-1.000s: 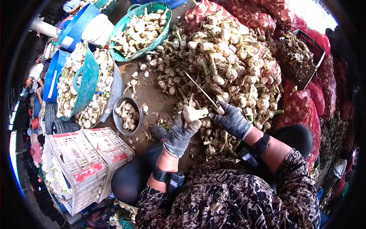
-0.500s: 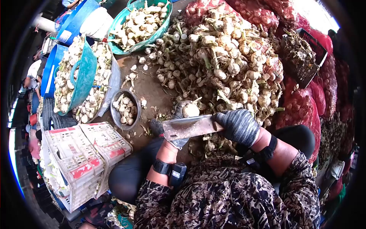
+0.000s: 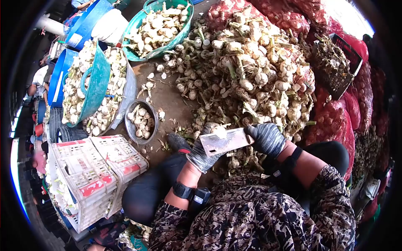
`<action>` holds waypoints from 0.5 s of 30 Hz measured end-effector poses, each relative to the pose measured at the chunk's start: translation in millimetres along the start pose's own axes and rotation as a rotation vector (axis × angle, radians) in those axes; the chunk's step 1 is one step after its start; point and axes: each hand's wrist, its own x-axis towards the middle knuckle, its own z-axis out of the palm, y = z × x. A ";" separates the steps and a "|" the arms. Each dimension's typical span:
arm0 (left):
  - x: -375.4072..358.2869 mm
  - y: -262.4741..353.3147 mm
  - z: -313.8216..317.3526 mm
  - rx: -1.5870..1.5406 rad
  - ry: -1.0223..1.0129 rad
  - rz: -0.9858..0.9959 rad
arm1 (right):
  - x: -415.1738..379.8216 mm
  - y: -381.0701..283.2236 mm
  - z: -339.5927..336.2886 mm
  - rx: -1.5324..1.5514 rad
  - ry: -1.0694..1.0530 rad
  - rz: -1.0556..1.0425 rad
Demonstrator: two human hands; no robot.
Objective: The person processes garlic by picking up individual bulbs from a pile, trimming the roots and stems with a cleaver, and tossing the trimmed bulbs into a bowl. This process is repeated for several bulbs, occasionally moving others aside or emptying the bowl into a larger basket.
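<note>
In a striped grey glove, my right hand [image 3: 266,139] is wrapped round the handle of a broad cleaver [image 3: 224,142], whose flat blade points left. My left hand [image 3: 203,155], gloved the same way, lies partly behind the blade. Its fingers hold a pale garlic bulb [image 3: 219,131] at the blade's upper edge. Just beyond both hands rises a big heap of garlic [image 3: 251,75] with stems and dry leaves.
A small metal bowl [image 3: 155,127] of garlic stands left of my hands. White crates [image 3: 96,171] are at lower left. Green tubs [image 3: 96,83] of garlic stand behind. Red mesh sacks [image 3: 333,121] and a black crate [image 3: 356,58] are at right. A person [image 3: 39,79] is at far left.
My left hand has shifted right and now sits more behind the blade. The cleaver and bulb have moved slightly right and down. The whole view has shifted a little.
</note>
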 end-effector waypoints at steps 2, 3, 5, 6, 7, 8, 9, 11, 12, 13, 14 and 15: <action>0.6 1.7 1.6 -0.191 0.035 -0.092 | 2.3 2.8 5.4 -0.017 -0.026 0.008; 1.5 6.6 0.1 -0.247 0.031 -0.196 | 4.3 6.4 10.8 -0.022 -0.018 -0.001; 6.6 10.8 -8.1 -0.455 0.161 -0.258 | 12.9 30.7 28.8 0.087 0.101 0.197; 10.3 16.6 -22.3 -0.487 0.221 -0.283 | 15.9 40.9 13.4 0.032 -0.041 0.359; 15.6 15.8 -40.6 -0.511 0.283 -0.303 | 16.5 46.4 12.5 0.036 -0.022 0.338; 24.7 5.5 -50.1 -0.805 0.420 -0.491 | 16.4 44.4 14.6 0.109 0.056 0.351; 40.7 -19.2 -70.4 -0.955 0.474 -0.554 | 14.3 33.6 9.4 0.177 0.117 0.356; 78.7 -69.6 -117.9 -1.232 0.663 -0.535 | 21.5 21.8 9.7 0.274 0.217 0.367; 105.2 -99.0 -142.2 -1.453 0.688 -0.434 | 26.7 11.9 -0.3 0.313 0.204 0.365; 130.5 -97.0 -166.8 -1.459 0.735 -0.191 | 29.1 4.4 -10.6 0.350 0.190 0.374; 147.2 -96.7 -188.7 -1.384 0.791 -0.087 | 29.3 5.1 -12.0 0.391 0.217 0.353; 160.2 -106.7 -200.9 -1.444 0.840 -0.165 | 29.4 5.1 -14.4 0.390 0.211 0.358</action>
